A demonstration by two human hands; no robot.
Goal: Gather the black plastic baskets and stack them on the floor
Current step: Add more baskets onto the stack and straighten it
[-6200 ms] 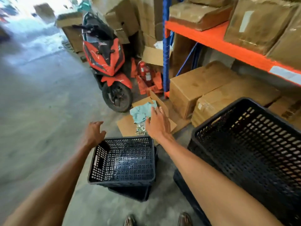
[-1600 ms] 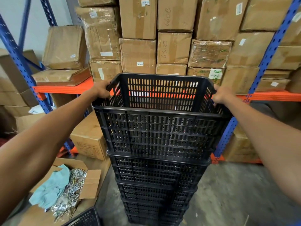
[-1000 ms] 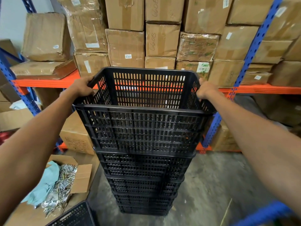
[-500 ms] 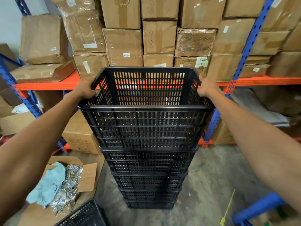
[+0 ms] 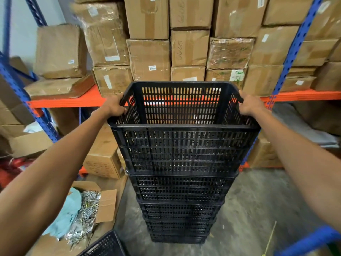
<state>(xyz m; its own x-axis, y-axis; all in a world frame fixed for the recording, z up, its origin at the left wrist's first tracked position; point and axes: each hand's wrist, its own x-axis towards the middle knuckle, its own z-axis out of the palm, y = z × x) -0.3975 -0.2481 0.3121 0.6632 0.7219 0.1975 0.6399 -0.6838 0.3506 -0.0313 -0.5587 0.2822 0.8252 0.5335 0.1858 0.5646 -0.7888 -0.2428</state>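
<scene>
1. Head view, looking forward and down: two bare arms reach out to a tall stack of black plastic baskets [image 5: 180, 191] standing on the concrete floor [image 5: 254, 200].
2. At the top of the stack sits the top basket [image 5: 182, 145], a slotted black crate with an open mouth; it rests level on the baskets below it.
3. On the left, the left hand [image 5: 113, 107] closes its grip over the left rim of the top basket, fingers curled onto the edge near the far corner.
4. On the right, the right hand [image 5: 250, 107] closes its grip over the right rim in the same way, near the far right corner.
5. Behind the stack stands a shelf rack with an orange beam [image 5: 64, 103] and blue uprights [image 5: 293, 47], loaded with brown cardboard boxes [image 5: 149, 59], some wrapped in clear film.
6. On the floor to the left lies an open carton [image 5: 105, 206] holding a pale blue cloth [image 5: 68, 215] and a heap of small silvery metal pieces [image 5: 86, 215].
7. At the bottom edge, just left of the stack, the corner of another black basket [image 5: 105, 245] shows.
8. At the bottom right a blue bar [image 5: 310, 241] crosses the corner, with a thin yellow-green stick [image 5: 270, 237] lying on the floor near it.
</scene>
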